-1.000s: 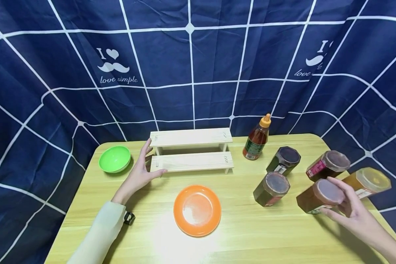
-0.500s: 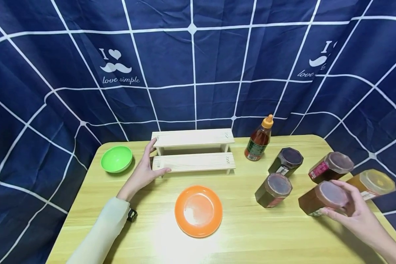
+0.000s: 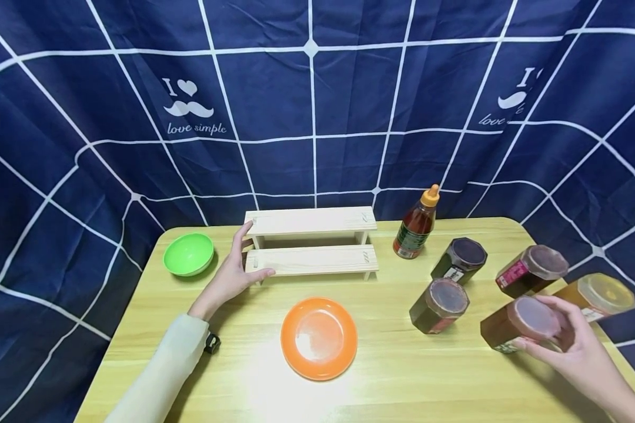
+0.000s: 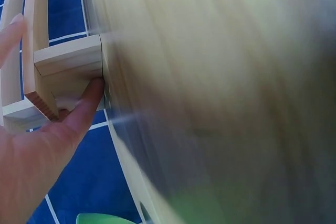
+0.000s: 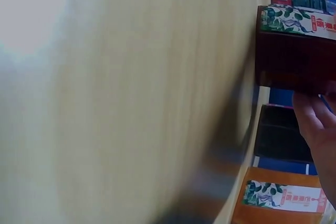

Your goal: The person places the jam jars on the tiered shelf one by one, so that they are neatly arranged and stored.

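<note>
At the back middle of the table stands a two-tier wooden shelf (image 3: 312,258). My left hand (image 3: 227,279) grips its left end, thumb at the front edge of the lower board and index finger up by the upper board. In the left wrist view, a finger (image 4: 86,106) reaches under the lower board beside its leg. My right hand (image 3: 571,346) holds a reddish-brown faceted jar (image 3: 508,326) between thumb and fingers at the right. Its label (image 5: 296,22) shows in the right wrist view, where part of the hand is cut off by the frame edge.
Near the held jar stand a yellow jar (image 3: 598,294), a jar with a pink label (image 3: 529,273), a black jar (image 3: 457,258) and a brownish jar (image 3: 438,305). A sauce bottle (image 3: 415,229) stands behind them. An orange plate (image 3: 319,367) lies front-centre; a green bowl (image 3: 188,254) sits left.
The whole head view has shifted slightly. My left hand keeps its grip on the shelf, and my right hand stays round the jar, with little movement.
</note>
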Action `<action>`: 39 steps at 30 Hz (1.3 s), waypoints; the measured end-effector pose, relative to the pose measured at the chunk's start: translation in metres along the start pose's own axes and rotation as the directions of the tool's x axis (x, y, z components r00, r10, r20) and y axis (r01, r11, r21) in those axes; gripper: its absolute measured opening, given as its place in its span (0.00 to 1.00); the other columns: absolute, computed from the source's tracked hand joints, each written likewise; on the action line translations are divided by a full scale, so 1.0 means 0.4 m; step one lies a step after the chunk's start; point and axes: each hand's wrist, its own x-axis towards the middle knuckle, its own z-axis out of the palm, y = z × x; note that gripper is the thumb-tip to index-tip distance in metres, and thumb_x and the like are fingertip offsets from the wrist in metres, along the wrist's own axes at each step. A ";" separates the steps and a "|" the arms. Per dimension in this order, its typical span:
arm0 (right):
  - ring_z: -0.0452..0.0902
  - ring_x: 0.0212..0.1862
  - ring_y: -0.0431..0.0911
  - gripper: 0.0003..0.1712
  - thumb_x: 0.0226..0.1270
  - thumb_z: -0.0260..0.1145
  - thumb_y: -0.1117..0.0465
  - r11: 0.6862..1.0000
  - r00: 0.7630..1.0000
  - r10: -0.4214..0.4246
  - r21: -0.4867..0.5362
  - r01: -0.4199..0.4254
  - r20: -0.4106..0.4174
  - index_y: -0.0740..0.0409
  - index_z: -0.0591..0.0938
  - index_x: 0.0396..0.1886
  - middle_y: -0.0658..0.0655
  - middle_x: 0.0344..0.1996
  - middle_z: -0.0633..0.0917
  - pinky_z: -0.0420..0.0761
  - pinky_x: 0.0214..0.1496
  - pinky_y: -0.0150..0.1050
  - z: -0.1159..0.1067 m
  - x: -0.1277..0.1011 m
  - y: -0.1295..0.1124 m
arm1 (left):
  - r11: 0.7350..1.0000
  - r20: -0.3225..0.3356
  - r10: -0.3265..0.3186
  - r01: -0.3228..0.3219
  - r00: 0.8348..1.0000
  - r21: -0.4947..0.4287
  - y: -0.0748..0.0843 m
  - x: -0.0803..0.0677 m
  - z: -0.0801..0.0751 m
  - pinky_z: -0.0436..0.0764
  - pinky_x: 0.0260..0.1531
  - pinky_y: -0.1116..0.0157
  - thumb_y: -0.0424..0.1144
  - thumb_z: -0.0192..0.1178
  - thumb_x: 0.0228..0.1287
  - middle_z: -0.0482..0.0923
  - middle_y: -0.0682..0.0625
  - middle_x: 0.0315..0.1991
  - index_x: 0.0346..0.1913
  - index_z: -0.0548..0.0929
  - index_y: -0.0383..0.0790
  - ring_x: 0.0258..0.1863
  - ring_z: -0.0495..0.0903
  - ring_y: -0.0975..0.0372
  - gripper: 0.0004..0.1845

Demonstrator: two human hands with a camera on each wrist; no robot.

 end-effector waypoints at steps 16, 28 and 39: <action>0.84 0.47 0.29 0.58 0.41 0.81 0.89 0.943 0.984 0.030 -0.320 -0.086 -0.178 0.64 0.72 0.76 0.43 0.50 0.85 0.77 0.53 0.18 0.019 -0.017 -0.071 | 1.000 -0.012 0.003 -0.003 1.000 0.023 -0.005 0.003 -0.003 0.71 0.69 0.37 0.31 0.84 0.60 0.62 0.30 0.80 0.89 0.45 0.62 0.76 0.67 0.37 0.68; 0.82 0.44 0.25 0.60 0.39 0.81 0.89 0.939 0.969 0.009 -0.332 -0.093 -0.246 0.54 0.75 0.75 0.42 0.55 0.82 0.76 0.49 0.16 0.025 0.024 -0.167 | 0.999 -0.006 0.014 -0.014 1.000 0.029 0.058 -0.012 0.007 0.73 0.66 0.35 0.23 0.79 0.61 0.61 0.22 0.76 0.89 0.45 0.46 0.74 0.67 0.32 0.64; 0.85 0.42 0.32 0.59 0.41 0.76 0.93 0.975 0.965 0.002 -0.213 -0.059 -0.261 0.59 0.74 0.76 0.47 0.51 0.85 0.82 0.43 0.21 0.036 0.112 -0.270 | 0.999 0.002 0.001 -0.001 1.000 0.051 -0.003 0.003 -0.003 0.76 0.66 0.39 0.34 0.84 0.61 0.65 0.29 0.77 0.89 0.44 0.63 0.75 0.69 0.39 0.67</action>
